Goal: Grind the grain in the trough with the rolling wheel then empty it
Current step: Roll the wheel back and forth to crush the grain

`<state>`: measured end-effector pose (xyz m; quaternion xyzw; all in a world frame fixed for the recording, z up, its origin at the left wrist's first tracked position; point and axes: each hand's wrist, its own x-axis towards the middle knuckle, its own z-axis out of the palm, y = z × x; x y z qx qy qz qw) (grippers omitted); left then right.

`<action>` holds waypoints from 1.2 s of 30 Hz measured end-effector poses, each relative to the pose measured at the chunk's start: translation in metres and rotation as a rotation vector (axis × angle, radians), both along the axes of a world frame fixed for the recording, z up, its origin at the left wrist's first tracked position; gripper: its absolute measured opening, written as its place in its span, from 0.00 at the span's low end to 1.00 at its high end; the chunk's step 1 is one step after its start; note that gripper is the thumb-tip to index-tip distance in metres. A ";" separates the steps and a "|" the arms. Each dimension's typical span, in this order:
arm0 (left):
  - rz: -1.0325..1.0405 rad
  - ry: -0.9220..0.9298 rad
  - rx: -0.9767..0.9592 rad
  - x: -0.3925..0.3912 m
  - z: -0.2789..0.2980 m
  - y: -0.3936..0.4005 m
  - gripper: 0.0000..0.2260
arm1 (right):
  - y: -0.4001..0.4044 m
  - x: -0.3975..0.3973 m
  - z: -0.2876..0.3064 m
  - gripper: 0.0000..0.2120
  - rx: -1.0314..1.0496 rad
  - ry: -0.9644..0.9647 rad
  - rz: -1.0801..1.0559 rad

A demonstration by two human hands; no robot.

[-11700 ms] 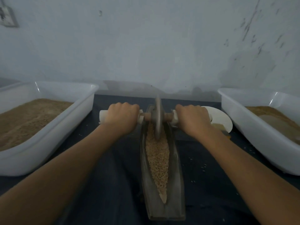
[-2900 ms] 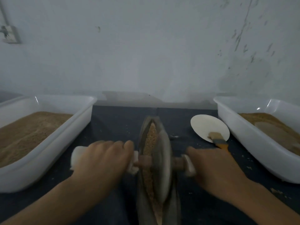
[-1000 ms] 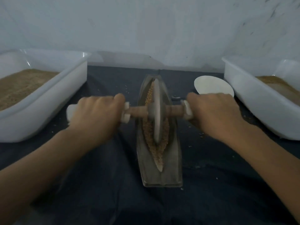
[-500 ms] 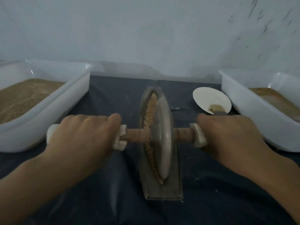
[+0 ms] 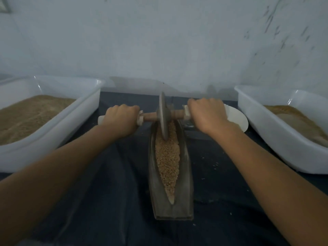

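A long boat-shaped metal trough lies on the dark cloth, running away from me. Tan grain fills its groove. The rolling wheel, a grey disc on a wooden axle, stands upright at the trough's far end with its rim in the grain. My left hand grips the white-capped left handle. My right hand grips the right handle, which is hidden under its fingers.
A white tub holding tan grain stands at the left. Another white tub with brownish ground material stands at the right. A white plate lies behind my right hand. A pale wall closes off the back. Loose grains dot the cloth.
Both hands have pushed the wheel from the trough's middle to its far end, uncovering the grain in the near part. The brush on the plate is now hidden behind my right hand.
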<state>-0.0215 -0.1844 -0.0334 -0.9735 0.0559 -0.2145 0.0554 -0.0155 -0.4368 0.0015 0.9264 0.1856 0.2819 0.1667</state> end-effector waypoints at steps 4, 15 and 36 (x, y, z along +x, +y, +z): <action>-0.033 0.068 0.064 -0.055 0.009 -0.007 0.10 | -0.018 -0.046 -0.009 0.18 0.035 0.121 0.021; -0.026 0.000 0.227 -0.115 0.019 -0.009 0.14 | -0.042 -0.092 -0.026 0.26 0.075 0.131 0.138; -0.335 -0.063 0.067 -0.162 0.028 0.006 0.23 | -0.055 -0.128 -0.018 0.32 0.061 0.133 0.190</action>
